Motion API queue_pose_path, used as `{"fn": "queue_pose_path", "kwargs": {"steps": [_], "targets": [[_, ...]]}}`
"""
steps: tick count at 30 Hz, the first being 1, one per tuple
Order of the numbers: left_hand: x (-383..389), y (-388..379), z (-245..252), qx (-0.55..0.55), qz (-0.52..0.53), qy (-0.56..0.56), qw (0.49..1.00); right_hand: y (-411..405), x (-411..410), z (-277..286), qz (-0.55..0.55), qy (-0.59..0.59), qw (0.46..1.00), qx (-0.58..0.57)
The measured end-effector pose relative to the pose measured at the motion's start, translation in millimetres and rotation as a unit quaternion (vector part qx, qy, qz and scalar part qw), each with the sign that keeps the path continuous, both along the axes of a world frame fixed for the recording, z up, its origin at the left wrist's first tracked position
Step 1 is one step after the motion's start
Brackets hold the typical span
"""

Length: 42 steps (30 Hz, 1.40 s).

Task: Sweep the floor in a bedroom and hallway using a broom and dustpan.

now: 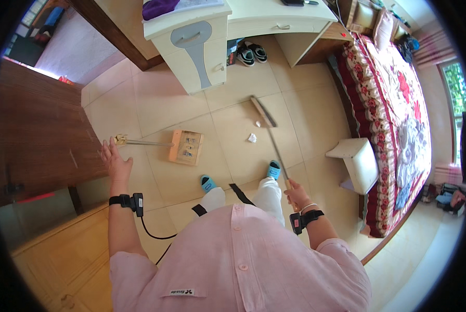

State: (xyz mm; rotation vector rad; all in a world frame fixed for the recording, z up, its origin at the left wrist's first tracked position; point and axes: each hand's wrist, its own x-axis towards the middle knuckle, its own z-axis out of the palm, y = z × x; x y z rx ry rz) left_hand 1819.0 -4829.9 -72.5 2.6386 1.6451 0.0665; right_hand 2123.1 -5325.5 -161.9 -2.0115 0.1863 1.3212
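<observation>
My right hand (297, 195) grips the handle of a broom (265, 112), whose head is on the tiled floor ahead of my feet, slightly blurred. Two crumpled white paper scraps, one small (258, 124) and one larger (252, 137), lie on the floor just left of the broom. At the left, my left hand (116, 159) is spread, fingers apart, beside the gold top end of a long metal handle. That handle belongs to a dustpan (186, 148) with an orange edge, resting on the floor. Whether the fingertips touch the handle, I cannot tell.
A white stool (356, 165) stands at the right beside a bed (389, 148) with a red floral cover. Ahead is a cream desk (194, 46) with sneakers (251, 54) beneath it. A brown wooden door (42, 128) is at the left. Blue slippers (274, 170) are on my feet.
</observation>
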Motion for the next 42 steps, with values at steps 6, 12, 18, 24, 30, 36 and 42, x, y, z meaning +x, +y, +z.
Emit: {"fn": "queue_pose_path", "kwargs": {"steps": [6,12,18,24,30,36,42], "targets": [[6,43,-11,-0.084,-0.022,-0.01,0.996,27,-55,62,0.076,0.015,0.997,0.009],[1,63,-14,-0.127,-0.045,-0.101,0.986,48,-20,45,0.186,-0.11,0.972,-0.095],[-24,80,-24,-0.076,-0.009,0.063,0.995,143,53,-23,0.133,-0.192,0.972,-0.032],[-29,66,-31,-0.107,0.027,0.124,0.986,153,25,-41,0.279,-0.171,0.942,-0.079],[-7,41,-30,-0.086,0.02,0.145,0.986,75,-24,-29,0.405,-0.174,0.892,-0.098],[-6,37,-12,-0.139,-0.002,0.146,0.979,-15,-32,39,0.345,-0.173,0.918,-0.091],[-20,66,-7,-0.258,0.0,0.098,0.961,-94,-96,32,0.126,-0.145,0.967,-0.169]]}}
